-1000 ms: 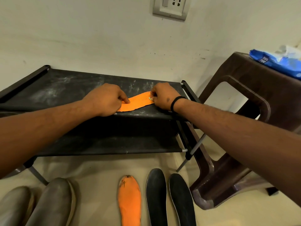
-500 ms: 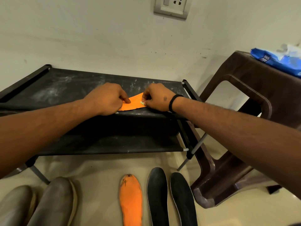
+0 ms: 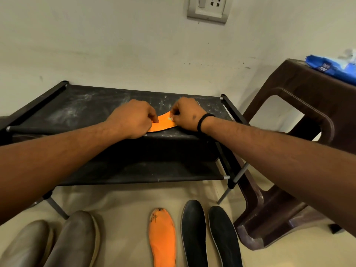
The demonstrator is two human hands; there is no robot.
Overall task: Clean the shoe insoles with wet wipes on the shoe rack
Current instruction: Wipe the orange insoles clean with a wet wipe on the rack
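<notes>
Dusty black shoe rack (image 3: 92, 105) against scuffed wall (image 3: 115, 51), perhaps chalk-smeared.

This looks like a home, most likely a corner near the entrance where shoes are kept. A low black shoe rack (image 3: 96, 105) with two fabric shelves stands against a plain painted wall (image 3: 115, 45), which has small marks and scuffs. A switch and socket plate (image 3: 208, 7) sits on the wall above it. Beside the rack is a brown plastic stool (image 3: 300, 120) (the cheap moulded kind), carrying a blue pack of wet wipes (image 3: 333, 69). On the pale floor (image 3: 123, 212) lie a pair of grey shoes (image 3: 52, 241) and loose insoles (image 3: 210, 236).
</notes>
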